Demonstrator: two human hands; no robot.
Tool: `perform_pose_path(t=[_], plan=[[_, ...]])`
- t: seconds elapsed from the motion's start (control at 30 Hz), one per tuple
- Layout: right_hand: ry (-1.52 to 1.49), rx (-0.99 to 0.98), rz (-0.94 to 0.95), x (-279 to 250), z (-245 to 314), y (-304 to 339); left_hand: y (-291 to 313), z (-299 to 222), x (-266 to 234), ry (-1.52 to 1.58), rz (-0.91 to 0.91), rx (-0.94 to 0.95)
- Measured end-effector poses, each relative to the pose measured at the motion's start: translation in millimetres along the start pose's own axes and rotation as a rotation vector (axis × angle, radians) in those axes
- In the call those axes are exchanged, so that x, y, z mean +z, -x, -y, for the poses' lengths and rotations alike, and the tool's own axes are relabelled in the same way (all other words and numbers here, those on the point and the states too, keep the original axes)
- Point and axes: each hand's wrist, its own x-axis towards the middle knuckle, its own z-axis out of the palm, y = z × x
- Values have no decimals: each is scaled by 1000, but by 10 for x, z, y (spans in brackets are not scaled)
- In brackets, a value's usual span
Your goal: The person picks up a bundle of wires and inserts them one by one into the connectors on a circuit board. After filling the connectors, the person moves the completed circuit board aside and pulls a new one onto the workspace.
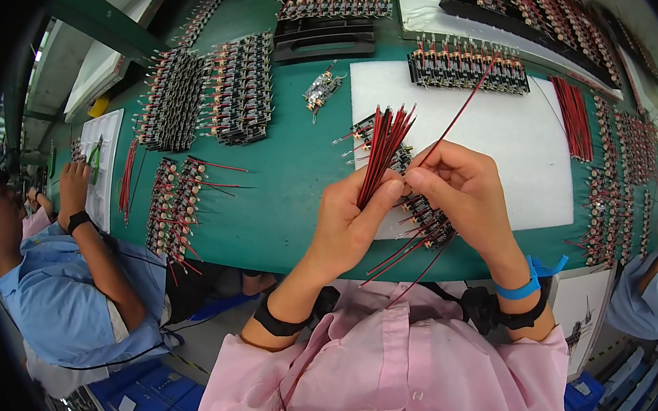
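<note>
My left hand (355,219) is closed around a bundle of red and black wires (388,144), whose ends fan upward. Close beside it, my right hand (462,189) pinches one long red-and-black wire (464,108) between thumb and fingers, its far end pointing up and to the right. The two thumbs nearly meet. Under my hands lies a row of small circuit boards (432,217), with some wires trailing from it toward me; my hands hide part of the row. A white foam sheet (533,160) lies partly under these boards.
Blocks of stacked circuit boards (238,86) stand at left on the green table (291,195). Another board row (470,66) sits at the foam's far edge. A loose wire bundle (572,116) lies at right. Co-workers in blue (83,287) sit at both sides.
</note>
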Motion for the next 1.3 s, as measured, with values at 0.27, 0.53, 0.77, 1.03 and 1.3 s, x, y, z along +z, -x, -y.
perform_pose_path(t=[0.27, 0.53, 0.77, 1.03, 1.3], plan=[[102, 86, 7, 9, 61, 5, -15, 4, -53, -69, -12, 3], [97, 31, -23, 39, -20, 34, -13, 60, -66, -46, 15, 22], [299, -57, -22, 28, -53, 55, -33, 126, -54, -90, 16, 64], [335, -24, -36, 36, -54, 71, -44, 143, -92, -149, 69, 30], [333, -60, -58, 72, -52, 128, -11, 136, -113, -113, 77, -18]])
